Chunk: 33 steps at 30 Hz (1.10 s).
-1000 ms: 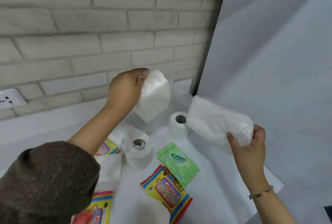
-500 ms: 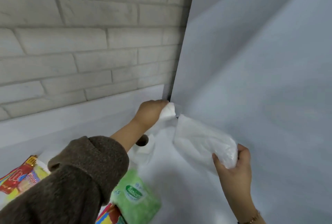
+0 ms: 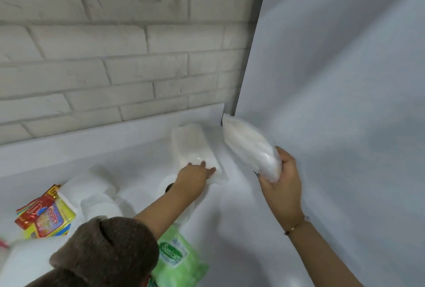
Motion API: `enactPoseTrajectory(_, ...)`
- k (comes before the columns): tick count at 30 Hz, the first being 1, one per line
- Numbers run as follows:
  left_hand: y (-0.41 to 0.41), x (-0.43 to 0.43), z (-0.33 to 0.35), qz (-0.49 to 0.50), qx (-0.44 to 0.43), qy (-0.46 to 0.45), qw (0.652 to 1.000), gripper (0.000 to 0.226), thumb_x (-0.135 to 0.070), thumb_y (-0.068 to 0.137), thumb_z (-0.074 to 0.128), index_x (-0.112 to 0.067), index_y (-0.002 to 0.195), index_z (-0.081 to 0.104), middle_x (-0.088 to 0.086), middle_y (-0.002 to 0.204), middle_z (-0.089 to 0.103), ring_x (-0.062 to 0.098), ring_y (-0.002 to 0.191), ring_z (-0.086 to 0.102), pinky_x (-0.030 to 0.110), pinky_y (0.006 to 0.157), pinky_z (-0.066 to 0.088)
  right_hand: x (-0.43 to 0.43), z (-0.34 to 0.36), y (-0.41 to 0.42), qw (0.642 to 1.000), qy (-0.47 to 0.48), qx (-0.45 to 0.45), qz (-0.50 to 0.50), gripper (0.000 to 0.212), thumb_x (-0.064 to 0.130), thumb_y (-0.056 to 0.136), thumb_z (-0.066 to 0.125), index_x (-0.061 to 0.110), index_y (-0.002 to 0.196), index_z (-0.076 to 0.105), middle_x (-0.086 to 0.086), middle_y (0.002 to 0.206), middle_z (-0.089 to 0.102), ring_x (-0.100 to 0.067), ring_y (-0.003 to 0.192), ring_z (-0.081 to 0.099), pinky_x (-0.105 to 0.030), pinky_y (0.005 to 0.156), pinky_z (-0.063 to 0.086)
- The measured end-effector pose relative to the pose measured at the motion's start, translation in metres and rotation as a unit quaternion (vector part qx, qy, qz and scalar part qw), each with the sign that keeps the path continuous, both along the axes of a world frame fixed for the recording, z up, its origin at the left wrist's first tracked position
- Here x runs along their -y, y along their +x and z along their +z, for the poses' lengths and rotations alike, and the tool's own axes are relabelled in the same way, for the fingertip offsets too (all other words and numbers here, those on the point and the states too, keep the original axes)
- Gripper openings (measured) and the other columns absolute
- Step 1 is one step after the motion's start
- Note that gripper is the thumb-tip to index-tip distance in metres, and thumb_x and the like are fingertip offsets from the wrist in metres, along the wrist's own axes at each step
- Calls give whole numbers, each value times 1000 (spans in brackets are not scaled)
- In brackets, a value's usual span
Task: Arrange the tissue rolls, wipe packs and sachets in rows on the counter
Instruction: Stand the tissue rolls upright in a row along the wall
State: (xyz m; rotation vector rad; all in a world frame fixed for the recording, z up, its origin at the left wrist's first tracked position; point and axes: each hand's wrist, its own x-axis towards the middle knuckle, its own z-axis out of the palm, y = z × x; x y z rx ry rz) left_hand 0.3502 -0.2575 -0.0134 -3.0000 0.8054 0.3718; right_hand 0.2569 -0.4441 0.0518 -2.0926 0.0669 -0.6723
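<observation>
Right hand [image 3: 279, 179] has its grip wrapped around the near end of a clear-wrapped white tissue pack [image 3: 249, 146], held off the table with its long axis slanting up and away toward the back corner, far tip close to the grey side panel [image 3: 345, 79]. Left hand [image 3: 195, 175] lies flat, fingers spread and clasping nothing, pressing the near end of a second white pack [image 3: 190, 146] that rests on the white table [image 3: 241, 229], pointing at the brick wall [image 3: 115, 45]. The free slot, I judge, is the narrow strip between that laid pack and the panel, just below the raised one; the right hand is nearer it. Behind the left forearm sit loose tissue rolls [image 3: 101, 208], a green wipe pack [image 3: 177, 261] and bright sachets [image 3: 46, 217], unsorted.
</observation>
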Motion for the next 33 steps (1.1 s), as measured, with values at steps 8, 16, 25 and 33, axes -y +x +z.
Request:
enactPoseTrajectory(8, -30, -29, -1, 10, -18, 11, 1000, 57, -4, 93, 28, -30, 144, 27, 9, 150, 28, 43, 118, 44, 39, 83, 43, 5, -95, 52, 926, -355, -75, 106, 80, -18, 48, 57, 32, 109, 43, 4, 128, 56, -13, 128, 36, -41, 109, 15)
enactPoseTrajectory(16, -61, -8, 8, 5, -28, 24, 999, 60, 3, 86, 34, -17, 141, 31, 18, 140, 36, 40, 109, 51, 37, 76, 42, 28, -134, 48, 882, -399, -199, 150, 89, -25, 50, 37, 40, 110, 37, 14, 146, 32, -4, 142, 7, -64, 108, 2)
enactPoseTrajectory(25, -69, -20, 12, 15, 23, -49, 998, 39, -32, 97, 40, -17, 133, 41, 8, 117, 57, 30, 99, 56, 35, 73, 39, 28, -95, 48, 841, -399, -297, 212, 81, -16, 63, 41, 30, 129, 36, 13, 154, 11, -13, 145, -9, -54, 106, -23)
enactPoseTrajectory(33, -131, -116, 64, 89, 74, -353, 928, 32, -34, 92, 43, -29, 115, 64, -9, 109, 69, 10, 97, 62, 21, 99, 35, -63, -48, -30, 955, -210, -123, 170, 45, -5, 77, 54, 23, 112, 59, 8, 123, 53, -9, 124, 43, -48, 115, 14)
